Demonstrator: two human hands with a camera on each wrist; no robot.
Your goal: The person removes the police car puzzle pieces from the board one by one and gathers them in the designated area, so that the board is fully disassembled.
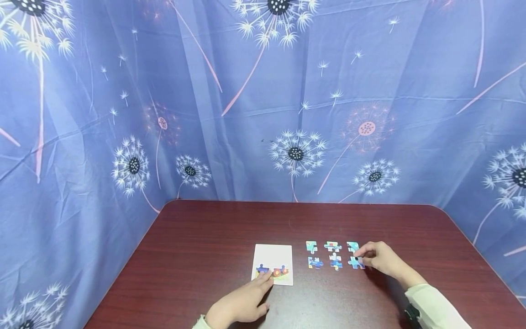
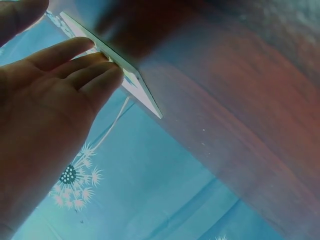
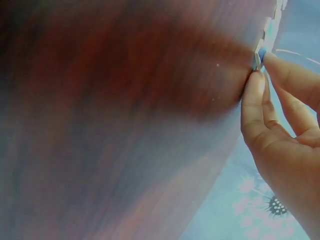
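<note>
In the head view, my left hand (image 1: 246,299) rests its extended fingers on the lower part of a white puzzle board (image 1: 273,256). Joined jigsaw pieces with a colourful picture (image 1: 281,272) lie along the board's bottom. In the left wrist view, the fingers (image 2: 102,82) touch the board's face (image 2: 142,97). To the right, my right hand (image 1: 384,260) pinches a blue jigsaw piece (image 1: 354,263) at the right end of the loose pieces. The right wrist view shows that piece (image 3: 259,56) at the fingertips, mostly hidden.
Several loose jigsaw pieces lie in two rows right of the board, among them a top-left piece (image 1: 311,247), a top-middle piece (image 1: 333,246) and a bottom-left piece (image 1: 315,262). They lie on a dark red-brown table (image 1: 197,242). A blue dandelion-print curtain (image 1: 246,160) surrounds it.
</note>
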